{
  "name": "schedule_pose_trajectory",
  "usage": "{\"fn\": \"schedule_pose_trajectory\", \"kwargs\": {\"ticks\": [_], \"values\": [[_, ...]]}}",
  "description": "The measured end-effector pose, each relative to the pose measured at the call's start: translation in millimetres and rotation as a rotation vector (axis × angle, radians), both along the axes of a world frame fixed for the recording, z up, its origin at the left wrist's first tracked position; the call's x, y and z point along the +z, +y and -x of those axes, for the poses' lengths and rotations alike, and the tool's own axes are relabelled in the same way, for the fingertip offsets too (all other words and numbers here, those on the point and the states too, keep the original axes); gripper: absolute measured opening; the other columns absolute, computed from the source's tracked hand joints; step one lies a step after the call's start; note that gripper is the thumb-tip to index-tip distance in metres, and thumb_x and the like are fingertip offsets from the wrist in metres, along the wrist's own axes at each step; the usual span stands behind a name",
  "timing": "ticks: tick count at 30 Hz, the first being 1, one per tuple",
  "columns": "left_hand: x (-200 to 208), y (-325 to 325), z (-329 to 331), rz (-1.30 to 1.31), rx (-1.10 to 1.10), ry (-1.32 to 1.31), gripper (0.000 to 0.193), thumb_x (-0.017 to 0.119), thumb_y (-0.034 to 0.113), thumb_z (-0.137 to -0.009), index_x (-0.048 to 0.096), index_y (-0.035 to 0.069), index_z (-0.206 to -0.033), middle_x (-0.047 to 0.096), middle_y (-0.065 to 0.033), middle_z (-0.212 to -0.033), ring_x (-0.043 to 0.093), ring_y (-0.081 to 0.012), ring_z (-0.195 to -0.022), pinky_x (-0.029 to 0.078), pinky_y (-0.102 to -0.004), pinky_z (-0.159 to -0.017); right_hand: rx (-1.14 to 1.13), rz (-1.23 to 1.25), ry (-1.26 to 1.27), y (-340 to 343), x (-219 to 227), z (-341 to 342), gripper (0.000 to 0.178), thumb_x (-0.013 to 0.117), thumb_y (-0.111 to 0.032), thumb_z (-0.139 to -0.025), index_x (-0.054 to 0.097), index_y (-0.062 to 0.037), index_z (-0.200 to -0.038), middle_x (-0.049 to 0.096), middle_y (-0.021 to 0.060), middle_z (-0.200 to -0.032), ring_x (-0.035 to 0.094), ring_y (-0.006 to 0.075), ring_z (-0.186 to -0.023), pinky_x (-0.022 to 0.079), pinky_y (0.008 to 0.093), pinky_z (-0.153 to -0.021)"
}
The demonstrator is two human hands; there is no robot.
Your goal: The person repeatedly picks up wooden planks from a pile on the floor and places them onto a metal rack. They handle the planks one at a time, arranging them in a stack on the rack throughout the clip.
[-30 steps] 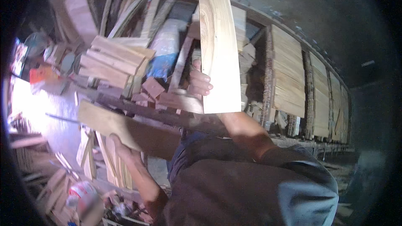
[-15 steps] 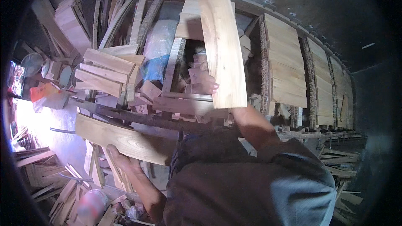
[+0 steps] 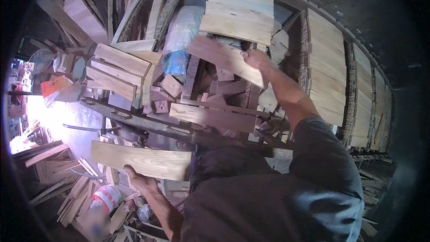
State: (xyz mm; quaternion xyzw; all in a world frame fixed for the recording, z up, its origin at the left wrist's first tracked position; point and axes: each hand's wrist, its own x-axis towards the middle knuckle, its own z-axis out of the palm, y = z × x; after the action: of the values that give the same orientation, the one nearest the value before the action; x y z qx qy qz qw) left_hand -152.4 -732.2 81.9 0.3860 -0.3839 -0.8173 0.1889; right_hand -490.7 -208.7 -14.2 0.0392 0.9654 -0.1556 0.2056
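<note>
The slim wooden plank [image 3: 244, 64] slanted across the gap below two laid boards [image 3: 239, 6], its left end (blurred) near a plastic-wrapped bundle [image 3: 181, 36], clear above and blue below. The right hand [image 3: 260, 61] was clamped on this plank's right part, its fingers bent over the upper edge; whether the plank rested on anything I could not tell. The left hand [image 3: 142, 182] gripped a second, wider plank [image 3: 141, 159] from below, thumb on its face; that one was roughly level, its right end at the person's dark trousers [image 3: 224, 161].

Between the two planks lay a loose board [image 3: 210, 116], with wood offcuts [image 3: 170, 85] around and beyond it. To the left, short boards [image 3: 118, 65] were piled just beside the offcuts, and long strips [image 3: 134, 13] leaned behind them. A metal rail [image 3: 127, 115] ran above the left hand's plank. To the right stood rows of boards forming panels [image 3: 327, 71]. Farther out, a red-and-white tub [image 3: 107, 197] sat low on the left, among wood scraps [image 3: 74, 204], and an orange-and-white bag [image 3: 56, 86] hung or lay higher up.
</note>
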Motion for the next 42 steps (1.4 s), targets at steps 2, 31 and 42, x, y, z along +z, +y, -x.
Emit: {"fn": "schedule_pose_trajectory", "kwargs": {"ticks": [2, 31, 42], "values": [[-3, 5, 8, 0.024, -0.01, -0.002, 0.069, 0.05, 0.049, -0.103, 0.035, 0.001, -0.15, 0.049, -0.0178, -0.144, 0.051, -0.0352, -0.129, 0.043, -0.0508, -0.11, -0.073, -0.041, 0.027, 5, 5, 21, 0.055, 0.049, -0.045, -0.098, 0.058, 0.0001, -0.127, 0.063, 0.0289, -0.125, 0.061, 0.0384, -0.119, 0.048, 0.0469, -0.102], [0, 77, 155, -0.22, 0.07, 0.183, 0.059, 0.055, 0.045, -0.099, 0.047, 0.006, -0.143, 0.057, -0.0134, -0.141, 0.053, -0.0349, -0.129, 0.041, -0.0516, -0.111, 0.154, 1.601, -0.895, -189, -8, -70, 0.055, 0.055, -0.037, -0.102, 0.05, 0.0027, -0.141, 0.06, 0.0178, -0.135, 0.057, 0.0248, -0.125, 0.043, 0.0379, -0.108], [-29, 73, 183, -0.506, -0.296, 0.691, 0.063, 0.046, 0.056, -0.099, 0.053, 0.005, -0.134, 0.064, -0.0211, -0.115, 0.065, -0.0392, -0.103, 0.054, -0.055, -0.093, 0.266, 1.456, -0.868, -232, 63, -130, 0.049, 0.067, -0.02, -0.092, 0.057, 0.002, -0.134, 0.065, 0.0038, -0.109, 0.061, 0.016, -0.097, 0.047, 0.0316, -0.089]]}}
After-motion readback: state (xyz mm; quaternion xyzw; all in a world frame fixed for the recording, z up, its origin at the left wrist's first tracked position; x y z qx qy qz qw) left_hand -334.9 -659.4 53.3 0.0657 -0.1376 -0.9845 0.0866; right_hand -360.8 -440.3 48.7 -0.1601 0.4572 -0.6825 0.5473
